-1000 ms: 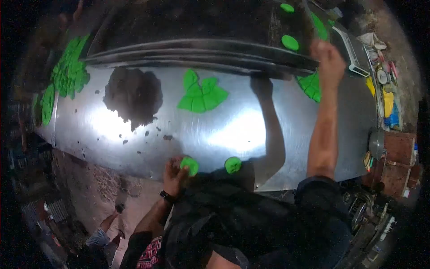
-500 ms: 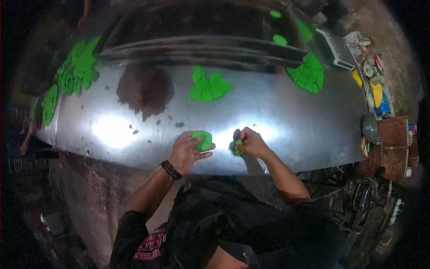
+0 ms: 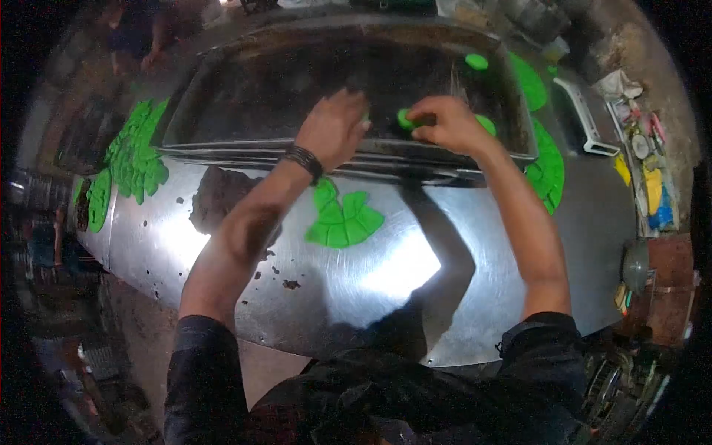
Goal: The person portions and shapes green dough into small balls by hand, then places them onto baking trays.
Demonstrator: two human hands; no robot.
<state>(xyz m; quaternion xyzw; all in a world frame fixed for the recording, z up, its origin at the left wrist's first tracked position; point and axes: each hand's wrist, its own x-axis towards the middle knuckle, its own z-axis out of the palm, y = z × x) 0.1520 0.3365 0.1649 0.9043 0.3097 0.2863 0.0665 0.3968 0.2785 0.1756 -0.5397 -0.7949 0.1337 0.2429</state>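
Both my hands reach over a large dark baking tray (image 3: 259,96). My right hand (image 3: 450,126) pinches a small round piece of green dough (image 3: 404,119) between thumb and fingers, low over the tray. My left hand (image 3: 334,130), with a dark bracelet on its wrist, is at the tray's near side, its fingers smeared by motion. A small pale spot shows by its fingertips, and I cannot tell what it holds. Just beyond my right wrist lies a flat green dough round (image 3: 486,124); another dough round (image 3: 476,61) is farther back on the tray.
Cut green dough (image 3: 345,222) lies mid-table in wedges. A dark brown crumbly mass (image 3: 215,196) is partly behind my left forearm. More green dough pieces (image 3: 139,156) pile at left, and a scored dough sheet (image 3: 546,167) is at right. A white-framed object (image 3: 586,115) stands beyond.
Both hands have moved forward from the table's near edge to over the tray. The dark brown lump is gone from my right hand, which now pinches a green dough piece. The view has shifted forward.
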